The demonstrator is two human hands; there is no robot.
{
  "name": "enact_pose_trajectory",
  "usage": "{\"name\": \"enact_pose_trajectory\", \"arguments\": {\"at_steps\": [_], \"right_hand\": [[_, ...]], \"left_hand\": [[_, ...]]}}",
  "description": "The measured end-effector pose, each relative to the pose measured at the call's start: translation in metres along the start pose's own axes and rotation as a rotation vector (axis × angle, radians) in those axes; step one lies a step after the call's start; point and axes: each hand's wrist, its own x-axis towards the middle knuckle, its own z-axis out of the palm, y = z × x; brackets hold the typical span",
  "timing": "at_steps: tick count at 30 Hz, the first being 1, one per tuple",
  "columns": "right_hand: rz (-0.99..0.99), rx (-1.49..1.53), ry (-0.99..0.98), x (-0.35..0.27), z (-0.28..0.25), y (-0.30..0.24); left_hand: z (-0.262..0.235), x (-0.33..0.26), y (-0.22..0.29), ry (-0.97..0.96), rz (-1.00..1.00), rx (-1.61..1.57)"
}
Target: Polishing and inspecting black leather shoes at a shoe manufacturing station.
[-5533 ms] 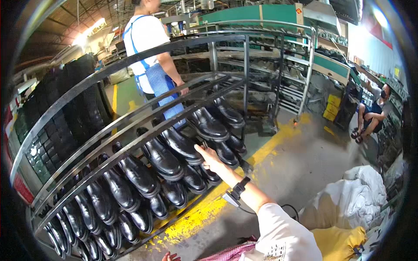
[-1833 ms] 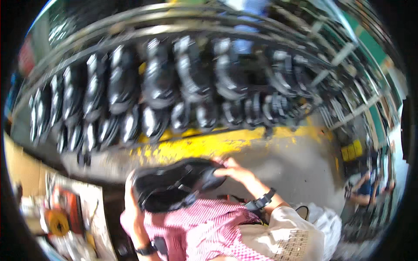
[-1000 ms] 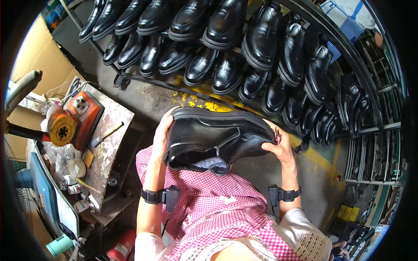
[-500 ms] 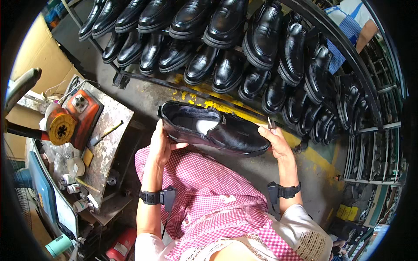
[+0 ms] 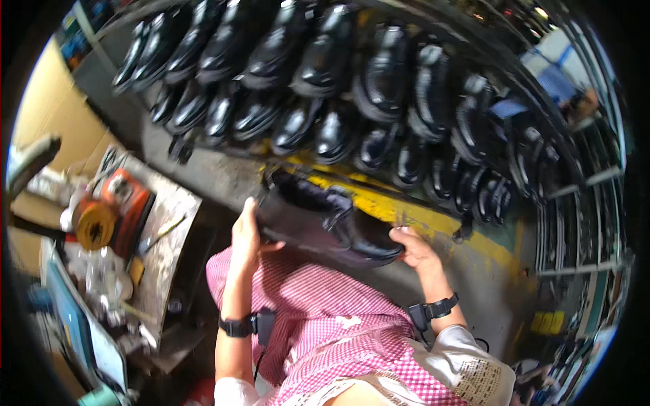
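Note:
Between my two hands a black leather slip-on shoe (image 5: 298, 227) is held above my lap, toe to the right. Its side is tilted toward me and the collar opening faces up and away. My left hand (image 5: 246, 233) is closed around the heel end, thumb up along the back. At the toe, my right hand (image 5: 414, 249) grips the tip with the thumb on top. Motion blurs the picture, and no tool can be made out in the right hand.
A rack of black shoes (image 5: 332, 135) stretches across the far side. On the left, a worn workbench (image 5: 177, 213) bears an orange machine (image 5: 125, 196) with a yellow disc, and several small bottles. A checked apron (image 5: 305, 291) covers my lap; more racks (image 5: 582, 264) stand at right.
The shoe has rolled so its side shows more and its inside less. My right hand has moved left and down; the small metal-tipped tool seen at it earlier is no longer visible. The view has shifted.

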Motion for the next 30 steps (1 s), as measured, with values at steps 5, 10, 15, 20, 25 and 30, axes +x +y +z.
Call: {"name": "enact_pose_trajectory", "arguments": {"at_steps": [5,10,15,20,25,30], "right_hand": [[-0.322,0.125,-0.013,-0.007,-0.024,0.021],[-0.570,0.260,0.056,-0.072,-0.075,-0.002],[-0.979,0.626,0.080,-0.116,-0.149,0.013],[-0.862,0.771,0.727,-0.131,-0.175,0.020],[-0.941,0.816,0.669,-0.111,-0.154,-0.006],[-0.876,0.747,0.819,-0.088,-0.122,-0.054]], "left_hand": [[0.025,-0.009,0.002,-0.057,0.105,-0.008],[0.058,0.000,-0.015,-0.198,0.096,0.053],[0.042,0.040,-0.065,-0.185,0.192,0.327],[0.064,0.087,-0.084,-0.196,0.200,0.396],[0.097,0.091,-0.066,-0.269,0.347,0.441],[0.054,0.076,-0.072,-0.214,0.389,0.536]]}}
